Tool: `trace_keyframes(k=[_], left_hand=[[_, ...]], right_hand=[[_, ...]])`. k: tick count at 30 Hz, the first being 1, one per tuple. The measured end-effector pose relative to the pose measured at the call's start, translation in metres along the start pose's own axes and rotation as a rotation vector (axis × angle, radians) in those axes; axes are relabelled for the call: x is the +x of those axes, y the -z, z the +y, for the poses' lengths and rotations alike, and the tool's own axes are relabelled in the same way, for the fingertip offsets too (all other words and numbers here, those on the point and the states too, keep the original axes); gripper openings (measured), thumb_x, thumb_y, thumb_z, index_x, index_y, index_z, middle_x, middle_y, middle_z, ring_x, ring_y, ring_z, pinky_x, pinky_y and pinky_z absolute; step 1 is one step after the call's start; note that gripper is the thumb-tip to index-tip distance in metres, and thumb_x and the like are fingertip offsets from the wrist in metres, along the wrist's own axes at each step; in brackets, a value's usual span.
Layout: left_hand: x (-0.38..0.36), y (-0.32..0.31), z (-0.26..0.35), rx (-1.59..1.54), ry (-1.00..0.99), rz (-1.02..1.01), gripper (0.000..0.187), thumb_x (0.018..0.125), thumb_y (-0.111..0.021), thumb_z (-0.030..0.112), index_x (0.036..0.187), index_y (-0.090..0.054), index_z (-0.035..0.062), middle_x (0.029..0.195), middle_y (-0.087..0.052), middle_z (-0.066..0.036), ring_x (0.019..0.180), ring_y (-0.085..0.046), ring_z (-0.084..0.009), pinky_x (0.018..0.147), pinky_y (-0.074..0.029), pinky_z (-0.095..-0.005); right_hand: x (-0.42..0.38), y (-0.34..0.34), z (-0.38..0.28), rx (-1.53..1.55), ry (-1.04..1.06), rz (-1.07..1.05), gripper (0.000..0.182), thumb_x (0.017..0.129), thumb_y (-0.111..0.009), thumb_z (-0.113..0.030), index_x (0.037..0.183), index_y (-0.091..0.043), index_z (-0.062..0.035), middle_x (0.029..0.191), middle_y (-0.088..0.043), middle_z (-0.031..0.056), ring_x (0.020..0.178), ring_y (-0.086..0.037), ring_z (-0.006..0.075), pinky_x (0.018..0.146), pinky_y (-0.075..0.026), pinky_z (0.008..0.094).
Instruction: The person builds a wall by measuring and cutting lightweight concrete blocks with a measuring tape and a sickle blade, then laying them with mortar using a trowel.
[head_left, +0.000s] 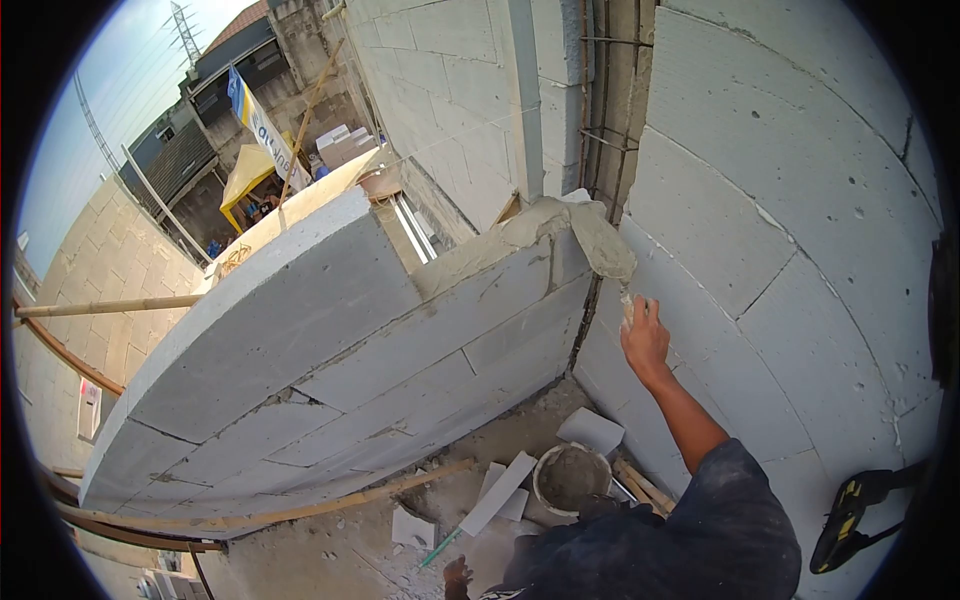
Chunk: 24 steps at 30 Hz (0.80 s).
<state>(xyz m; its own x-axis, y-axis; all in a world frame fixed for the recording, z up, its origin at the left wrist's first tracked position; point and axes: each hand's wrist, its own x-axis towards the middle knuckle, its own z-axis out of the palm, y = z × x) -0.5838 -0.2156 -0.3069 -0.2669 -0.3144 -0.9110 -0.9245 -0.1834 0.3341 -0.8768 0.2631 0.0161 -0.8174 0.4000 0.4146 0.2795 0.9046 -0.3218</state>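
My right hand (646,338) is closed around the handle of a trowel (606,246). Grey mortar coats the blade, which lies at the top of the low block wall (480,325), near the corner with the taller wall. A bed of wet mortar (500,238) spreads along the top course, left of the blade. Low at the bottom of the view hangs my left hand (457,577), away from the wall; its fingers are too dark and small to read.
On the floor stands a bucket of mortar (572,480), with cut block pieces (497,492) and wood strips (645,487) around it. A tall block wall (720,230) rises at right. Rebar (608,110) shows in the column gap. A bamboo pole (110,305) crosses at left.
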Motion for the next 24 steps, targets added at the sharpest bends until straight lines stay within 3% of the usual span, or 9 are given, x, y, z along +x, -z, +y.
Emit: trace_keyframes(k=[4,6,7,8,10,11,13,16,24], left_hand=[[0.048,-0.005,-0.025,0.025,0.04,-0.011,0.042,0.077,-0.06,0.037,0.104,-0.051,0.0067,0.088,-0.055,-0.012,0.071,-0.059,-0.031,0.055,-0.045,-0.0455],[0.07,-0.006,-0.047,0.053,0.078,-0.018,0.043,0.077,-0.061,0.037,0.105,-0.05,0.0059,0.09,-0.055,-0.013,0.071,-0.059,-0.031,0.055,-0.045,-0.0444],[0.074,-0.006,-0.048,0.064,0.089,-0.021,0.044,0.077,-0.061,0.037,0.106,-0.05,0.0055,0.091,-0.056,-0.013,0.071,-0.059,-0.0311,0.054,-0.045,-0.0438],[0.005,-0.008,0.003,0.038,0.076,-0.037,0.043,0.078,-0.062,0.036,0.105,-0.051,0.0047,0.09,-0.055,-0.012,0.069,-0.059,-0.0293,0.051,-0.044,-0.04],[0.009,-0.009,0.016,-0.037,-0.018,-0.026,0.042,0.078,-0.062,0.035,0.104,-0.052,0.0046,0.088,-0.055,-0.011,0.068,-0.059,-0.0284,0.05,-0.044,-0.0386],[0.012,-0.014,0.019,-0.121,-0.109,-0.021,0.041,0.078,-0.062,0.035,0.103,-0.052,0.0045,0.087,-0.055,-0.01,0.068,-0.059,-0.0275,0.048,-0.043,-0.0373],[0.003,-0.018,0.036,-0.153,-0.153,-0.03,0.041,0.078,-0.062,0.035,0.103,-0.052,0.0044,0.085,-0.055,-0.009,0.067,-0.059,-0.0268,0.049,-0.044,-0.0377],[0.002,-0.025,0.041,-0.166,-0.213,-0.037,0.04,0.078,-0.062,0.035,0.102,-0.053,0.0043,0.083,-0.055,-0.009,0.066,-0.059,-0.0261,0.05,-0.044,-0.0383],[0.01,-0.024,0.02,-0.033,-0.112,-0.067,0.033,0.08,-0.058,0.033,0.09,-0.052,0.0023,0.077,-0.053,-0.011,0.064,-0.058,-0.0281,0.047,-0.045,-0.0417]], right_hand=[[-0.035,0.023,0.007,0.161,0.005,-0.054,0.046,0.071,-0.062,-0.013,0.111,-0.041,-0.0035,0.108,-0.045,0.0189,0.085,-0.056,0.0374,0.068,-0.045,0.0443],[-0.013,0.03,0.0,0.309,0.058,0.122,0.043,0.072,-0.059,-0.012,0.11,-0.043,-0.0009,0.101,-0.053,0.0202,0.084,-0.056,0.0395,0.071,-0.045,0.0433],[0.006,0.047,-0.006,0.363,-0.016,0.021,0.04,0.072,-0.056,-0.012,0.109,-0.044,0.0004,0.094,-0.055,0.0207,0.084,-0.056,0.0409,0.072,-0.045,0.0431],[0.029,0.063,-0.012,0.42,-0.09,-0.08,0.038,0.073,-0.054,-0.011,0.107,-0.044,0.0017,0.087,-0.058,0.0211,0.083,-0.055,0.0422,0.074,-0.044,0.0429],[0.063,0.073,-0.001,0.423,-0.086,-0.176,0.032,0.075,-0.052,-0.012,0.103,-0.046,0.0027,0.073,-0.058,0.017,0.069,-0.059,0.0353,0.063,-0.047,0.0396],[0.07,0.082,-0.006,0.42,-0.079,-0.175,0.032,0.075,-0.052,-0.012,0.103,-0.046,0.0027,0.073,-0.058,0.017,0.069,-0.059,0.0353,0.063,-0.047,0.0396],[0.074,0.12,-0.034,0.49,-0.18,-0.405,0.027,0.076,-0.051,-0.013,0.097,-0.047,0.0026,0.071,-0.057,0.0146,0.057,-0.059,0.0237,0.05,-0.047,0.0336],[0.085,0.115,-0.039,0.589,-0.113,-0.53,0.021,0.077,-0.051,-0.014,0.089,-0.05,0.0031,0.068,-0.056,0.0117,0.051,-0.056,0.0151,0.042,-0.045,0.029],[0.127,0.101,-0.04,0.225,0.036,-0.664,0.022,0.078,-0.05,-0.017,0.075,-0.054,0.0045,0.059,-0.054,0.0108,0.05,-0.058,0.0191,0.045,-0.048,0.0304]])
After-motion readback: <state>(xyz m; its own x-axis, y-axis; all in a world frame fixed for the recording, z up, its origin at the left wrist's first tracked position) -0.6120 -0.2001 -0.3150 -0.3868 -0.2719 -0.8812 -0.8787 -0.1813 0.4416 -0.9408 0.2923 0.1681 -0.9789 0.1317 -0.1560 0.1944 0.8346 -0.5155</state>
